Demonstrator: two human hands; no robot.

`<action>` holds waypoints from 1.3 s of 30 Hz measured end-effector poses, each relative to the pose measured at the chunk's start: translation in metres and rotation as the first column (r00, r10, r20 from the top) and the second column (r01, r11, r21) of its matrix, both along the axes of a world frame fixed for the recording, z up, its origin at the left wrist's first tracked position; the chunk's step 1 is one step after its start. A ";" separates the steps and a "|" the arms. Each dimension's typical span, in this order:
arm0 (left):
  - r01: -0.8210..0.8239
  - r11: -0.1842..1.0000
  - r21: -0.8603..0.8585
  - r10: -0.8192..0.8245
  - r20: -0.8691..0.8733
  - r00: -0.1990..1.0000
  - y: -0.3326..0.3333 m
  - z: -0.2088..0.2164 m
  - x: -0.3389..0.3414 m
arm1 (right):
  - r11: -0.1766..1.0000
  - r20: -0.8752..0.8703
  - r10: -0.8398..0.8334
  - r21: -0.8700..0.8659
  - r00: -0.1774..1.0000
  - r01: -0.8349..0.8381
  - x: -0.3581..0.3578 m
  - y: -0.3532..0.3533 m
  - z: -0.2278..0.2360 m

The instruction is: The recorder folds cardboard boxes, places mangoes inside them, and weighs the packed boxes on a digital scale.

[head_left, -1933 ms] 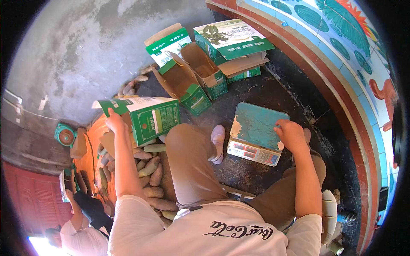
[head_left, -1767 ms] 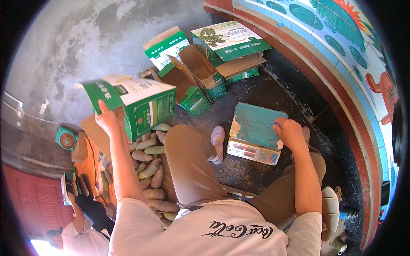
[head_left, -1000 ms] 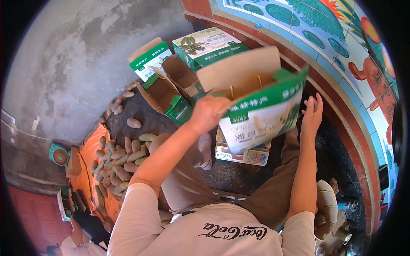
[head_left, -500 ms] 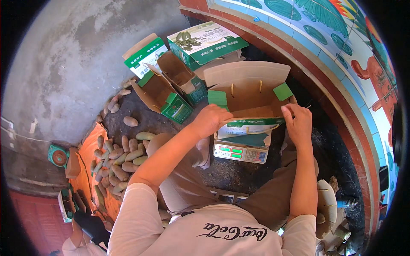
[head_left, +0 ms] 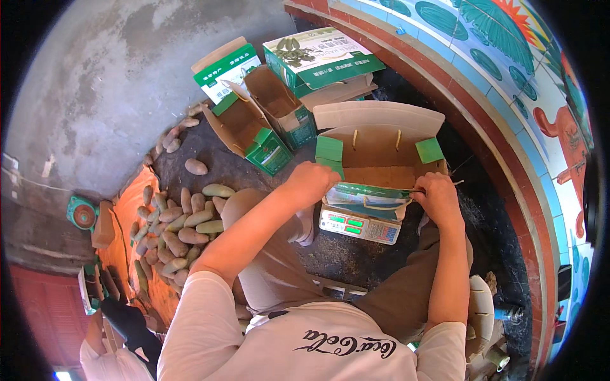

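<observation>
An open carton, brown inside and green and white outside, stands in front of me, just beyond the display panel of a digital scale. Its tall back flap is up, and pale rope handles show on the inner far wall. My left hand is closed on the near left edge of the carton. At the near right corner, my right hand pinches the edge of the front panel, beside another rope handle. My fingertips inside the carton are partly hidden.
Two open cartons and a closed printed carton stand beyond, left of centre. Piled long vegetables lie on an orange sheet to my left. Another person is at lower left. A tiled wall curves along the right.
My right hand has come down slightly and now pinches the front panel's edge. The front panel looks tilted further, with less of its printed face showing. The whole view has shifted a little.
</observation>
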State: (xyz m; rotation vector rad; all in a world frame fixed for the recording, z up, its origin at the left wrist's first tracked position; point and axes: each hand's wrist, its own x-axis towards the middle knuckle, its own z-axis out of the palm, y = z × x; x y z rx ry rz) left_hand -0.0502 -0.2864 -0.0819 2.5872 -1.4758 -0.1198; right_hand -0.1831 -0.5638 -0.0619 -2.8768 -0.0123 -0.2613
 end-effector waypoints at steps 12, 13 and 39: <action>-0.298 0.710 -0.638 0.168 -0.257 0.952 0.042 0.060 -0.014 | 0.984 -0.143 0.030 0.178 0.989 -0.004 -0.003 0.002 0.011; -0.378 0.646 -0.664 0.210 -0.321 0.923 0.053 0.065 -0.014 | 0.984 -0.146 0.034 0.177 0.989 -0.007 -0.003 0.002 0.011; -0.564 0.371 0.738 0.928 -0.269 0.258 0.323 -0.296 -0.200 | 0.891 -0.117 0.070 0.453 0.991 -0.010 0.008 0.028 0.000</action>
